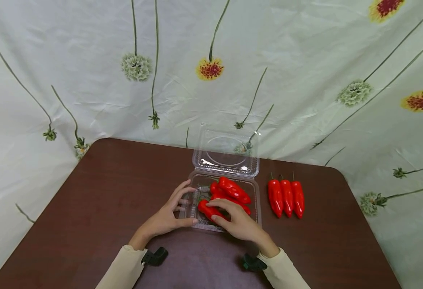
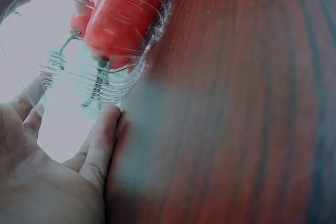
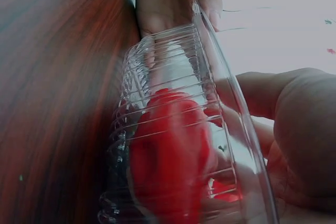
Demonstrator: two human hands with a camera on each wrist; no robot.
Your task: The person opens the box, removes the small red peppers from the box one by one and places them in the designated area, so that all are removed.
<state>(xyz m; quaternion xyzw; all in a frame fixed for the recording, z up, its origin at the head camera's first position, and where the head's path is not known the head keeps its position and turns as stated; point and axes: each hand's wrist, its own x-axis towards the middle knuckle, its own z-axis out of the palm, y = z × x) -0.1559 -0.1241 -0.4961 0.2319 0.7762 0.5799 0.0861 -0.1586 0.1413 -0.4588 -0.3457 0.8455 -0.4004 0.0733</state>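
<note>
A clear plastic clamshell box (image 1: 257,200) sits on the table with its lid raised at the back. Inside it lie red peppers (image 1: 234,190) with green stems, side by side. My right hand (image 1: 241,224) reaches over the front rim and grips the nearest red pepper (image 1: 204,206) between thumb and fingers, low in the box. At the left side of the box my left hand (image 1: 166,218) is spread, its fingers and thumb touching or close beside the wall. The left wrist view shows pepper stems (image 2: 100,77) through the ribbed plastic.
Three more red peppers (image 1: 286,197) lie in a row to the right of the box, stems pointing away. The brown wooden table (image 1: 124,180) ends at a flower-printed white cloth (image 1: 70,60) behind. The raised clear lid (image 1: 227,150) stands near the back edge.
</note>
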